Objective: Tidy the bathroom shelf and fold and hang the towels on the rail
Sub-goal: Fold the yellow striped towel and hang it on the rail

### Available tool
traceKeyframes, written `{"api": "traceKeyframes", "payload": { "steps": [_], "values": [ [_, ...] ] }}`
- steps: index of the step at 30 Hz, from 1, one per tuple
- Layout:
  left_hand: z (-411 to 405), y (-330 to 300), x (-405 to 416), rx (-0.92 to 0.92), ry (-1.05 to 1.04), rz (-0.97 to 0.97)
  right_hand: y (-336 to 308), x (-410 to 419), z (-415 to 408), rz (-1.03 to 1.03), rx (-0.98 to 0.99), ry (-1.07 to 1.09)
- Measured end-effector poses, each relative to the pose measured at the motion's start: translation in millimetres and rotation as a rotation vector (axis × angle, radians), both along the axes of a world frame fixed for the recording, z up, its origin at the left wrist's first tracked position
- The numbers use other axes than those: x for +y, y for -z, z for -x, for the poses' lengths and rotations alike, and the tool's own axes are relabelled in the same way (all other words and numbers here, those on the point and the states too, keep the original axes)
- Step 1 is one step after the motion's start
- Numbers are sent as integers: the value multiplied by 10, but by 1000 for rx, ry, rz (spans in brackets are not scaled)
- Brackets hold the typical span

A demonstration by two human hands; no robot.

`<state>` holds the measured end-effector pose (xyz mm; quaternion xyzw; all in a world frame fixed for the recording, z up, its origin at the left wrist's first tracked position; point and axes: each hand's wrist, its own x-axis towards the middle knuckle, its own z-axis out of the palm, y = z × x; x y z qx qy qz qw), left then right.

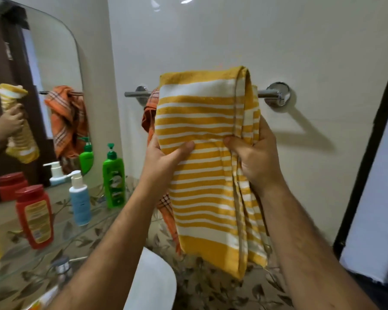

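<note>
While both hands hold it up in front of the wall, I see the yellow striped towel [202,166], a soft woven cloth with white bands, folded lengthwise into a long panel whose top fold sits level with the towel rail [268,94], hiding the rail's middle; I cannot tell whether it is draped over the bar or only held against it. My left hand [166,161] grips the towel's left edge at mid-height, thumb pressed flat across the front and fingers curled behind the cloth. My right hand [253,156] clamps the stacked layers of the right edge, fingers closed round the bunched folds. The rail is a round polished chrome bar on two disc mounts fixed to smooth, glossy cream wall. An orange checked towel [150,113], crumpled, hangs from the rail's left part, mostly behind the yellow one, with a tail showing lower down. To the left runs a clear glass shelf [61,233] over a leaf-patterned surface, carrying a green pump bottle [113,182], a pale blue pump bottle [79,201] with a white dispenser, and a red flip-cap bottle [35,217] with a yellow label; their contents are not visible through the opaque plastic. A rounded mirror [61,63] above the shelf reflects towels and bottles.
</note>
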<state>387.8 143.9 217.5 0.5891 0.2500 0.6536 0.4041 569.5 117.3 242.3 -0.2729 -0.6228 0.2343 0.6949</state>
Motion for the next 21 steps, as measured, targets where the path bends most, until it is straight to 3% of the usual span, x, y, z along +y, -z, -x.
{"api": "traceKeyframes", "payload": {
  "steps": [5, 10, 17, 21],
  "values": [
    [-166, -480, 243, 4, 71, -165, -458, 54, -101, -108, -25, 225],
    [-358, -970, 617, 12, 60, -211, -915, 253, -236, -175, -51, 449],
    [-552, -1406, 1175, 63, 63, -223, -1321, 632, -295, -155, -16, 588],
    [-615, -1446, 1442, 149, -25, -303, -1372, 843, -311, -35, -75, 723]
  ]
}}
